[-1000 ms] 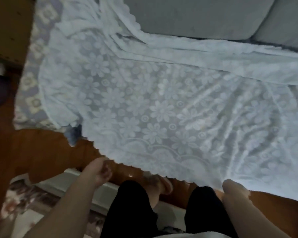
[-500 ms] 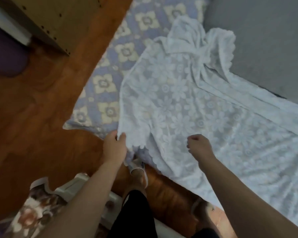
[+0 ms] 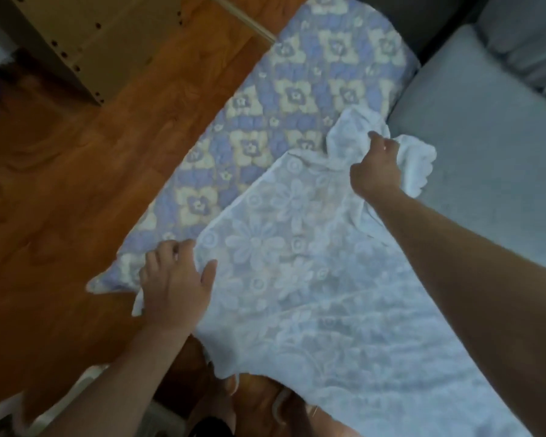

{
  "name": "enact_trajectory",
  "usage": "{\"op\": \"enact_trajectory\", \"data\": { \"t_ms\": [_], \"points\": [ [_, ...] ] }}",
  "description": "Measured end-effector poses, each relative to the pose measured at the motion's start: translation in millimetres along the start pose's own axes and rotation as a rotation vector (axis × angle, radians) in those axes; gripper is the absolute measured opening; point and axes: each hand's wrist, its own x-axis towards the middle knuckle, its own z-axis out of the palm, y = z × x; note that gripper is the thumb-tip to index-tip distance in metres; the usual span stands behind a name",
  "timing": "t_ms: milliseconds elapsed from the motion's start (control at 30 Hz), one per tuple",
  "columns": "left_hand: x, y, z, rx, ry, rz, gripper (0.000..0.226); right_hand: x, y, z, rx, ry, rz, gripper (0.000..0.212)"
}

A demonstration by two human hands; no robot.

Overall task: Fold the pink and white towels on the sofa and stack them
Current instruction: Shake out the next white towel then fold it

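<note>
A white towel (image 3: 297, 279) with a raised flower pattern lies spread over the sofa seat and hangs over its front edge. My left hand (image 3: 174, 285) pinches the towel's near left corner at the seat's front edge. My right hand (image 3: 377, 168) is closed on the bunched far left corner, close to the grey sofa cushion (image 3: 486, 146). No pink towel is in view.
A quilted blue and cream flowered cover (image 3: 284, 99) lies under the towel on the seat's left end. Wooden floor (image 3: 60, 184) spreads to the left, with a light wooden cabinet (image 3: 85, 33) at top left. My feet and a white object show at the bottom.
The view has swung left along the sofa. My right hand has reached forward and taken hold of the far bunched corner; my left hand has stayed on the near corner.
</note>
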Motion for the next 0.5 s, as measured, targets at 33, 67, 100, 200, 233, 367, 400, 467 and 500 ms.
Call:
{"op": "enact_trajectory", "data": {
  "t_ms": [33, 67, 100, 200, 233, 367, 400, 467, 500],
  "points": [
    [4.5, -0.3, 6.6, 0.016, 0.038, 0.02, 0.04, 22.8, 0.3, -1.8, -0.03, 0.002, 0.017, 0.069],
    [10.5, -3.1, 12.7, 0.0, 0.062, 0.017, 0.032, 43.6, -0.7, -3.7, -0.051, 0.004, 0.033, 0.071],
    [16.4, -6.3, 16.9, -0.016, 0.08, 0.0, 0.027, 63.9, -1.7, -3.4, -0.058, 0.003, 0.044, 0.072],
    [25.8, -10.3, 21.7, 0.04, 0.088, -0.007, 0.024, 116.3, -2.2, 4.3, -0.068, -0.05, 0.041, 0.082],
    [26.7, -10.5, 21.1, 0.059, 0.075, -0.008, 0.022, 129.4, -2.6, 8.5, -0.072, -0.065, 0.064, 0.084],
    [26.4, -11.3, 9.0, 0.045, -0.051, -0.004, 0.017, 141.7, -3.1, 5.8, -0.186, -0.127, 0.103, 0.034],
    [27.0, -14.6, 2.8, -0.027, -0.094, -0.024, 0.016, 140.3, -6.6, -5.5, -0.257, -0.146, 0.116, 0.023],
    [29.2, -21.8, -13.4, -0.212, -0.172, -0.138, 0.023, 159.2, -11.2, -43.1, -0.217, -0.066, 0.17, 0.032],
    [29.5, -26.1, -18.8, -0.255, -0.18, -0.166, 0.027, 181.1, -10.2, -63.6, -0.186, 0.027, 0.156, 0.041]
  ]
}}
